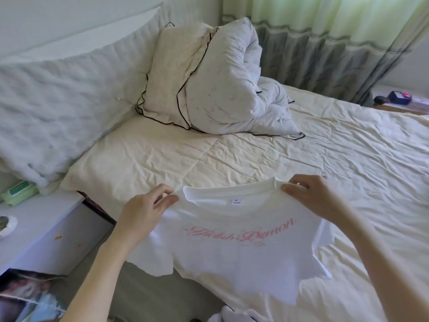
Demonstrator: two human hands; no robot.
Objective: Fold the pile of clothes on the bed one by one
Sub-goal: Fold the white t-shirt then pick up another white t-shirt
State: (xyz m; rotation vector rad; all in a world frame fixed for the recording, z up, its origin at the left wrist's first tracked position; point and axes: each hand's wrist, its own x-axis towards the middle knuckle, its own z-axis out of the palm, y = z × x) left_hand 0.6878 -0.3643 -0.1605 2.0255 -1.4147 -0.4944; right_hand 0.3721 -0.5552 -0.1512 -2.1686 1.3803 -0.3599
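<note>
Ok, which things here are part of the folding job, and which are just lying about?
Job: white T-shirt, held up at its shoulders by left hand and right hand; bed; more clothes at the bottom edge.

Lying about: pillow, duvet, nightstand, curtain.

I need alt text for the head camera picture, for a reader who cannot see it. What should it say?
Two hands hold up a white T-shirt with pink script lettering over a bed: the left hand and the right hand each pinch a shoulder beside the collar. Behind it lie a pillow and a bundled duvet, with green curtains beyond.
</note>
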